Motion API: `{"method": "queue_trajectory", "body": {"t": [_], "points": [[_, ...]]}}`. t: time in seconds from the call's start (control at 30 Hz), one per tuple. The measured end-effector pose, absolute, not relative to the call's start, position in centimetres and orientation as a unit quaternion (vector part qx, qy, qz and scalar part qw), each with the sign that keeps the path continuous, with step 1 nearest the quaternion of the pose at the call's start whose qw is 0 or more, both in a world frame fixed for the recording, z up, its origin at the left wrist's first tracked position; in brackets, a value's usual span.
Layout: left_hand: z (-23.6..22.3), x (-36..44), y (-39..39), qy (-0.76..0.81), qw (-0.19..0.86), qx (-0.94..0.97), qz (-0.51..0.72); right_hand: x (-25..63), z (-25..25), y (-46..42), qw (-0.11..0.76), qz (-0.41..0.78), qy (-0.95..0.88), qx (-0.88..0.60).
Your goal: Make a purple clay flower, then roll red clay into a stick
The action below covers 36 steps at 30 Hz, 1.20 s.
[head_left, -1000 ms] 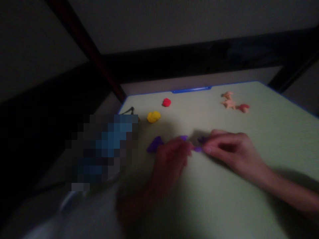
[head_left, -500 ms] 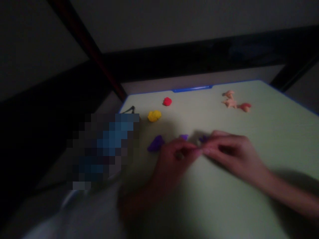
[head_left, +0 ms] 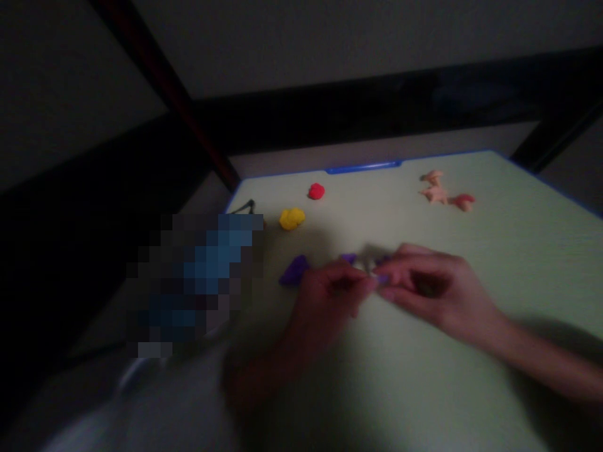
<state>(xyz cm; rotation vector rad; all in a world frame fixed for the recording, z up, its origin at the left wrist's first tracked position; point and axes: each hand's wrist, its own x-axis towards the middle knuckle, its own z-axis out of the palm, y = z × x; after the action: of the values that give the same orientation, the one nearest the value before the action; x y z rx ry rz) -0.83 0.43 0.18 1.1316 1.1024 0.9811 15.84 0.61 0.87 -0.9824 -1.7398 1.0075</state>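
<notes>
A small bit of purple modelling clay point(head_left: 382, 279) shows between my two hands over the table. My right hand point(head_left: 436, 285) has its thumb and fingers closed around the bit from the right. From the left, the pinched fingertips of my left hand point(head_left: 330, 295) touch its other end. A larger purple clay lump point(head_left: 294, 270) lies just left of my left hand. Behind the fingers two small purple pieces are partly hidden, one purple piece point(head_left: 348, 258) near the left hand and another purple piece point(head_left: 382, 258) near the right.
A yellow clay lump point(head_left: 292, 218) and a red clay lump point(head_left: 316, 191) lie at the back left of the pale, blue-edged table point(head_left: 527, 251). Several peach-coloured shapes point(head_left: 436, 193), one with a red top, lie at the back right. A pixelated patch covers the left side.
My fingertips have parted slightly, and the purple bit now shows between them. My right hand has opened its pinch a little. The lumps on the table stay where they were.
</notes>
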Motion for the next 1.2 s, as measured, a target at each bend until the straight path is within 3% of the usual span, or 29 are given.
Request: {"method": "queue_trajectory", "body": {"t": [0.73, 1.2], "points": [[0.48, -0.75, 0.35, 0.466, 0.612, 0.481, 0.422, 16.22, 1.14, 0.76, 0.431, 0.388, -0.706, -0.408], [0.08, -0.83, 0.49, 0.45, 0.551, 0.547, 0.44, 16.72, 0.93, 0.39, 0.443, 0.205, -0.805, -0.337]]}}
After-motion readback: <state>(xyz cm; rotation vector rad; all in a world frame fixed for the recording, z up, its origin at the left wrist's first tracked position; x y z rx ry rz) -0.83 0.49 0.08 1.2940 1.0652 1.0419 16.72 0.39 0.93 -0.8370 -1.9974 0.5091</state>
